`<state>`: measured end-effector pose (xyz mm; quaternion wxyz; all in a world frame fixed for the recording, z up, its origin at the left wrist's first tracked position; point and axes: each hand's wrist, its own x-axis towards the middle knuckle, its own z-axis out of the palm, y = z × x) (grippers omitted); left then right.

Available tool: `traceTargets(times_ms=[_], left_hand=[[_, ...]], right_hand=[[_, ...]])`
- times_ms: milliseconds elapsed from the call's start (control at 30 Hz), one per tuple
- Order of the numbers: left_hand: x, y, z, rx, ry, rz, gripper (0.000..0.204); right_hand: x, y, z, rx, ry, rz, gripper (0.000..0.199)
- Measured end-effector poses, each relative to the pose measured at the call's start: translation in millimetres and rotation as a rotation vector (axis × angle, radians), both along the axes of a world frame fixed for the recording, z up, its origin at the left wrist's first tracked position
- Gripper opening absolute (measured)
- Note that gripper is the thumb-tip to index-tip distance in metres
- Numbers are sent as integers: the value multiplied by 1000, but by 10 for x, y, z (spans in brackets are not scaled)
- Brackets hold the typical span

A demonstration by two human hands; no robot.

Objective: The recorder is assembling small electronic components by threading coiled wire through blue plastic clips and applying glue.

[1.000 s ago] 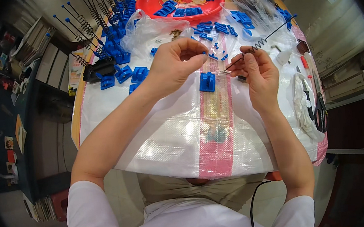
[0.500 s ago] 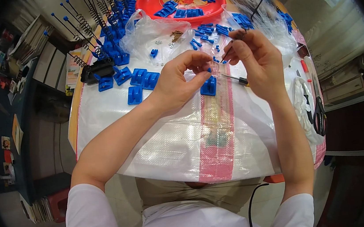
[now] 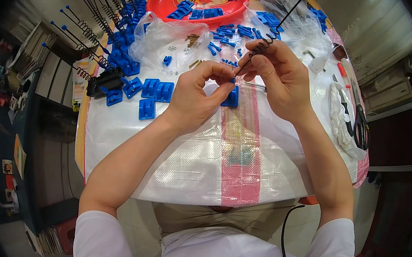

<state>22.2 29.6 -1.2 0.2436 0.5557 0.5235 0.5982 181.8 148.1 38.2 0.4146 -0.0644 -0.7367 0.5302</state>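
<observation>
Wire rod [image 3: 284, 16], thin and black with a coiled spring section near its lower end and a small blue cap at its far tip, is pinched between the closed fingertips of the right hand [image 3: 280, 73] and slants up and away from the grip toward the clear bags. The left hand [image 3: 197, 96] meets it from the other side, thumb and forefinger pressed together at the rod's lower end, touching the right fingertips; whatever small piece they hold is hidden. Directly under the two hands lies a blue plastic clip [image 3: 232, 97] on a white woven sack cloth [image 3: 170, 167] with a pink stripe. Left of the grip, more blocky blue clips [image 3: 154, 90] sit in loose rows, and beyond them a stand of finished black spring rods [image 3: 96, 19]. Beyond the grip, crinkled clear plastic bags [image 3: 171, 37] hold small brass and blue parts, with a round red tray [image 3: 197, 1] of blue pieces behind. Right of the grip lie scissors [image 3: 360, 127].
</observation>
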Motion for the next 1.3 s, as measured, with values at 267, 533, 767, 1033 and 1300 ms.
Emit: traceTargets(times_ms=[267,533,767,1033,1300], left_hand=[[-7,20,-42,53,-42,-39,28],[-21,20,-45,75,-27,-50,32],[-17,11,-27,80,-42,-55,31],[-15,7,-23,73,-24,-39,30],[-56,-3,-56,34,13,-11,23]], right_hand=[[-1,-8,-30,4,-11,-1,20],[-8,-18,-44,-18,-25,6,20],[-15,-28,-29,-62,5,18,20],[11,-31,-9,69,-60,-21,19],[-32,-57,37,380,-166,-134,20]])
